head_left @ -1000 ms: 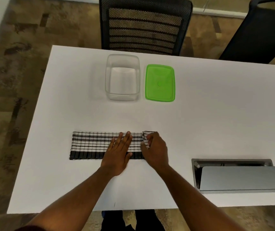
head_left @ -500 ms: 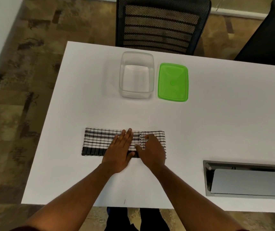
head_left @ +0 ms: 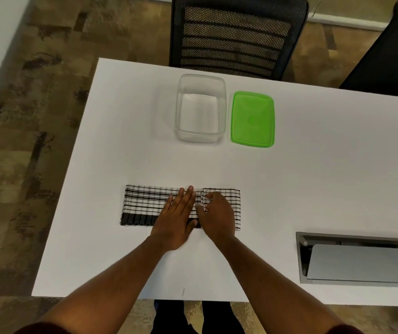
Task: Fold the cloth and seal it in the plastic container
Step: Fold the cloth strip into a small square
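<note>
Since the earlier frames, the right end of the cloth [head_left: 144, 206] is laid over toward the middle, and your right hand [head_left: 218, 214] now sits on top of this flap instead of lifting it. At the left, the cloth lies as a long strip on the white table [head_left: 313, 177], near your edge, its dark border toward you. Your left hand [head_left: 177, 216] is flat, fingers straight and close together, pressing the middle of the strip so it does not slide while you fold. Your right hand, just beside it, is loosely curled with fingertips on the folded edge; I cannot tell if it pinches the fabric or only presses it. Farther away stands the clear container [head_left: 200, 138], open and empty, with the green lid [head_left: 253, 119] just beside it at the right, both waiting for the finished bundle.
</note>
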`<state>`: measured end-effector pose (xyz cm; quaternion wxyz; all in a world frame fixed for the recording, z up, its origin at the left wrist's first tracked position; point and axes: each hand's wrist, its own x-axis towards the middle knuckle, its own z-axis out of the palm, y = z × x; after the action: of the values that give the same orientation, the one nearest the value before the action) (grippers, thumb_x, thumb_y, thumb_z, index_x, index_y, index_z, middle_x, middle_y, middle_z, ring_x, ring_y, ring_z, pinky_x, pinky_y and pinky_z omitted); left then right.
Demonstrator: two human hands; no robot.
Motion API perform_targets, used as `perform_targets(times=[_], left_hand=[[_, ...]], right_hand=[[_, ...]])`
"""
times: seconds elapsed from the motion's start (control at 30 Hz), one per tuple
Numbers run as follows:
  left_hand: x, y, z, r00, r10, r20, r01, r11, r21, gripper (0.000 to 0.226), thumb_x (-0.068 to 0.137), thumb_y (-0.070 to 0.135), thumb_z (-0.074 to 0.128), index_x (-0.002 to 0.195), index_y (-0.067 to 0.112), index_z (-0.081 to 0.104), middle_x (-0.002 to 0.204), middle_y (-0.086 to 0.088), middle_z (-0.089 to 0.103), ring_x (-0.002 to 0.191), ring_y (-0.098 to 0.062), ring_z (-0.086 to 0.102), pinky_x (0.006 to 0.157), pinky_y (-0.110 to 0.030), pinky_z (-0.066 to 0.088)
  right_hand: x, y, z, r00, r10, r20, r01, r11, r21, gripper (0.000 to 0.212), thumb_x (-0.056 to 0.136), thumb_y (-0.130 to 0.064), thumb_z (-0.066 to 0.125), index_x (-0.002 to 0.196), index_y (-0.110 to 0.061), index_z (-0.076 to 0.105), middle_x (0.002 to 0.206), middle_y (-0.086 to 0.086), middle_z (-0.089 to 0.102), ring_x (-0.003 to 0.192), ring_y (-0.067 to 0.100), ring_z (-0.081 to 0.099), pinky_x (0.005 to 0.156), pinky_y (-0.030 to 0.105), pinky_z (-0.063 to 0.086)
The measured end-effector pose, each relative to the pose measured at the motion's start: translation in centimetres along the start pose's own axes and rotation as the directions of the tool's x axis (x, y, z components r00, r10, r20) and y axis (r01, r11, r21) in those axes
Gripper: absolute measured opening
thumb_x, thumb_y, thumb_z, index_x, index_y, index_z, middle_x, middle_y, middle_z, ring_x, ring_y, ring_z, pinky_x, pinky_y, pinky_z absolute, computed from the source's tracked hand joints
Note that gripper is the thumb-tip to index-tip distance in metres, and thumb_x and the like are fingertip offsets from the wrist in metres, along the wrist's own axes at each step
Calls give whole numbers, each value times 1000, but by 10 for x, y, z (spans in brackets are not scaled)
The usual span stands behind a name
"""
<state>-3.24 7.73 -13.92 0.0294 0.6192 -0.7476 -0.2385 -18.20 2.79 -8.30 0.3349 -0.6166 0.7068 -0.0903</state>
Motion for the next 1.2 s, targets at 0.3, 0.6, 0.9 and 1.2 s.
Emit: perform_targets(times=[0.3,0.6,0.9,1.2], left_hand=[[17,29,-6,993,84,-83,-85,996,-7,66,106,45,28,162,27,0,171,10,-6,158,-17,-7,128,-44,10],[15,23,-2,998,58,11,-58,997,58,72,103,63,23,162,28,1,171,11,-3,158,-18,-4,126,-49,18],[19,26,-12,992,66,106,-69,997,23,73,101,62,21,160,33,-11,167,17,-19,155,-18,-19,128,-45,0],[-46,-36,-42,881,-378,-285,341,924,-173,64,93,16,60,153,8,39,163,-9,33,152,-34,27,124,-51,24]], right_hand=[[7,65,-14,908,-418,-28,376,844,-383,55,101,-31,45,155,-23,40,168,2,30,157,26,23,126,46,26],[15,109,-15,880,-442,172,470,758,-452,79,105,-60,24,165,-18,-3,174,1,-10,161,18,-9,130,48,14],[14,109,-19,894,-407,185,446,779,-440,81,104,-61,26,165,-18,-5,174,-1,-12,161,16,-11,131,48,11],[14,117,-43,907,-387,166,420,800,-429,80,103,-58,38,165,-18,9,175,0,-4,161,19,-6,129,46,8]])
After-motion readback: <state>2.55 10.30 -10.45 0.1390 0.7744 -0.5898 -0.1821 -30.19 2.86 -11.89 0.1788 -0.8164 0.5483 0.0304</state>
